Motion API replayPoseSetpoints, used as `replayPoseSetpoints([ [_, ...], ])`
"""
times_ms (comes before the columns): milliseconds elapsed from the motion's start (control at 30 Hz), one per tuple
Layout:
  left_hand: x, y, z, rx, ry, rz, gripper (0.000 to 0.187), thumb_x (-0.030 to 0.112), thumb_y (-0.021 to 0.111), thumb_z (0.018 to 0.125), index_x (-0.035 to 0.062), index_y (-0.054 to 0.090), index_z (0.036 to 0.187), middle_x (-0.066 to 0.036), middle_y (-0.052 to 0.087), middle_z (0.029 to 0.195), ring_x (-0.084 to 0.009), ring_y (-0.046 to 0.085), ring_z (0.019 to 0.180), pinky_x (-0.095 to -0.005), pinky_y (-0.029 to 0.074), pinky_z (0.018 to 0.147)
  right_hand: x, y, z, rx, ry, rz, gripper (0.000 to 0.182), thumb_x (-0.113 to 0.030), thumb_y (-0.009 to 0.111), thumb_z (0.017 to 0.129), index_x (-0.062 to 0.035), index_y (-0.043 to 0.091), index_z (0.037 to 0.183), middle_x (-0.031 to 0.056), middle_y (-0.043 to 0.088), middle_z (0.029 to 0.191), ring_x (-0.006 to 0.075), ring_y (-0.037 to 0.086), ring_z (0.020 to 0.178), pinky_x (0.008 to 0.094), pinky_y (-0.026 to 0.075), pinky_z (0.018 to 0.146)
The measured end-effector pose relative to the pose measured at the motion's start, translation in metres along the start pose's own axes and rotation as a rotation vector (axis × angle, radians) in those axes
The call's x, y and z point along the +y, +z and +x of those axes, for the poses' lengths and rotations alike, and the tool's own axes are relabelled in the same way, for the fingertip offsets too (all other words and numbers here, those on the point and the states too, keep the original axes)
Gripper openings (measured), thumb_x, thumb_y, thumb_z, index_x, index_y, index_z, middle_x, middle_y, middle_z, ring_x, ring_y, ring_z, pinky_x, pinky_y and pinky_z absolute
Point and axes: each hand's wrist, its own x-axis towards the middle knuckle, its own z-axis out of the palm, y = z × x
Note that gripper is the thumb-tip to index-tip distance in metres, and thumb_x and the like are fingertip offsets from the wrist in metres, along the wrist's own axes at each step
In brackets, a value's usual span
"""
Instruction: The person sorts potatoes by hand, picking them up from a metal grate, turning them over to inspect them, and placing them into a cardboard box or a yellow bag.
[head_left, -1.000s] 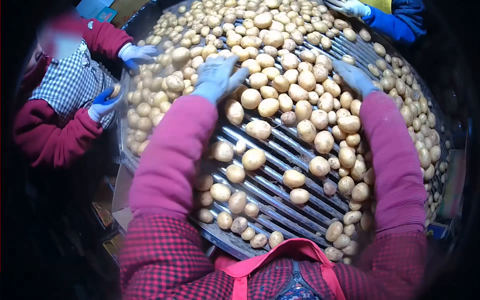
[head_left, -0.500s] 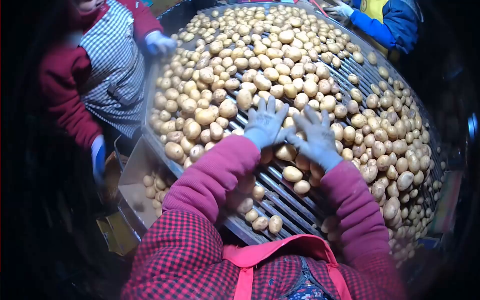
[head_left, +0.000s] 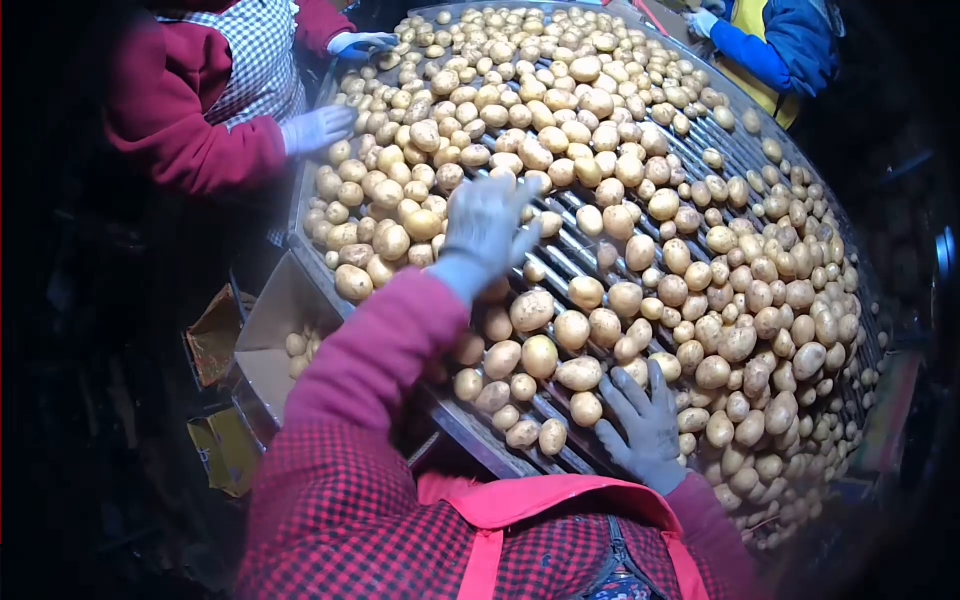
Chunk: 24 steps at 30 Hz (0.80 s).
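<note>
Many potatoes (head_left: pixel 575 330) lie spread over a slatted metal sorting table (head_left: pixel 585 240). My left hand (head_left: pixel 485 222), in a grey glove, reaches over the potatoes left of the middle. It is a little blurred, with the fingers stretched forward and the thumb apart; no potato shows in its grasp. Close to the table's near edge, my gloved right hand (head_left: pixel 645 425) rests with its fingers spread. Its fingertips are beside a few potatoes and it grips none of them. Between my two hands lie loose potatoes, with the dark slats showing through the gaps.
At the left edge stands a co-worker whose gloved hands (head_left: pixel 318 130) are by the potatoes. Another person in a blue sleeve (head_left: pixel 765 60) is at the far right. A chute (head_left: pixel 275 310) holding some potatoes hangs at the left, with open cardboard boxes (head_left: pixel 225 450) below.
My hands were together mid-table; now the left has moved left and slightly away, the right back toward me. Potatoes between them have shifted nearer. The left co-worker's hands moved to the table edge.
</note>
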Motion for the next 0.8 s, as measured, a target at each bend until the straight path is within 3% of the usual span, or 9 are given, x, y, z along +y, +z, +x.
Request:
replayPoseSetpoints([
  [133,-0.046,0.068,0.052,-0.269,-0.452,0.12,0.06,0.048,0.062,0.093,0.0217,0.056,0.146,-0.019,0.069,0.125,-0.036,0.067,0.115,-0.0501,0.049,0.099,0.005,0.005,0.001,0.03,0.003,-0.005,0.055,-0.033,0.072,0.089,-0.0174,0.065,0.141,0.0063,0.058,0.148,0.0477,0.041,0.141,0.0587,0.039,0.111],
  [233,-0.044,0.065,0.062,-0.298,-0.497,0.014,0.058,0.051,0.063,0.092,0.0255,0.06,0.143,-0.019,0.071,0.127,-0.0359,0.069,0.117,-0.0489,0.052,0.1,0.009,0.009,0.005,0.044,-0.006,-0.002,0.055,-0.032,0.072,0.088,-0.0187,0.065,0.141,0.004,0.058,0.148,0.0466,0.041,0.141,0.0571,0.04,0.111],
  [333,-0.056,0.015,0.065,-0.103,-0.558,-0.578,0.05,0.042,0.073,0.09,0.0237,0.068,0.136,-0.014,0.073,0.123,-0.0241,0.07,0.111,-0.0376,0.054,0.098,0.012,0.01,0.004,0.051,-0.004,-0.006,0.053,-0.032,0.072,0.088,-0.0183,0.066,0.139,0.0036,0.059,0.146,0.0458,0.042,0.141,0.0563,0.04,0.11],
  [400,-0.094,0.005,0.06,-0.067,-0.548,-0.858,0.051,0.047,0.075,0.088,0.0197,0.071,0.13,-0.016,0.073,0.121,-0.0271,0.071,0.11,-0.0377,0.054,0.096,0.013,0.013,0.004,0.058,0.002,-0.012,0.052,-0.032,0.072,0.089,-0.018,0.067,0.139,0.0036,0.06,0.146,0.0459,0.043,0.141,0.0563,0.041,0.109],
  [433,-0.108,-0.005,0.058,-0.022,-0.334,-0.613,0.047,0.042,0.075,0.089,0.0176,0.072,0.129,-0.016,0.075,0.114,-0.0297,0.072,0.107,-0.0383,0.055,0.095,0.013,0.012,0.006,0.065,0.002,-0.01,0.051,-0.031,0.071,0.089,-0.0179,0.067,0.138,0.0036,0.06,0.145,0.0458,0.043,0.14,0.0561,0.041,0.108],
  [467,-0.102,-0.023,0.058,-0.205,-0.374,-0.293,0.043,0.029,0.073,0.091,0.0198,0.07,0.133,-0.013,0.072,0.113,-0.0237,0.07,0.105,-0.0376,0.056,0.092,0.012,0.012,0.007,0.069,0.005,-0.015,0.051,-0.031,0.071,0.089,-0.0179,0.067,0.138,0.0037,0.06,0.145,0.0457,0.044,0.14,0.056,0.041,0.108],
  [567,-0.077,-0.037,0.047,-0.666,-0.147,0.179,0.059,0.021,0.072,0.082,0.0257,0.063,0.141,-0.018,0.067,0.123,-0.0365,0.067,0.111,-0.0475,0.054,0.095,0.011,0.015,0.008,0.095,0.012,-0.038,0.051,-0.031,0.071,0.089,-0.0177,0.068,0.138,0.0038,0.061,0.144,0.0458,0.045,0.139,0.0558,0.042,0.107],
  [667,-0.077,0.007,0.035,-0.706,-0.071,0.374,0.067,0.026,0.075,0.079,0.0318,0.059,0.145,-0.016,0.066,0.128,-0.0347,0.064,0.121,-0.0481,0.052,0.097,0.012,0.015,0.01,0.104,0.003,-0.021,0.05,-0.031,0.071,0.089,-0.0174,0.068,0.137,0.0037,0.062,0.143,0.046,0.045,0.138,0.0556,0.043,0.106],
  [800,-0.049,0.007,0.06,-0.928,-0.125,0.494,0.062,0.036,0.077,0.077,0.0266,0.064,0.137,-0.014,0.068,0.125,-0.0332,0.067,0.117,-0.049,0.055,0.093,0.008,0.019,0.012,0.135,0.016,-0.046,0.046,-0.029,0.07,0.089,-0.0161,0.069,0.133,0.0046,0.063,0.142,0.0465,0.047,0.137,0.0559,0.044,0.106],
])
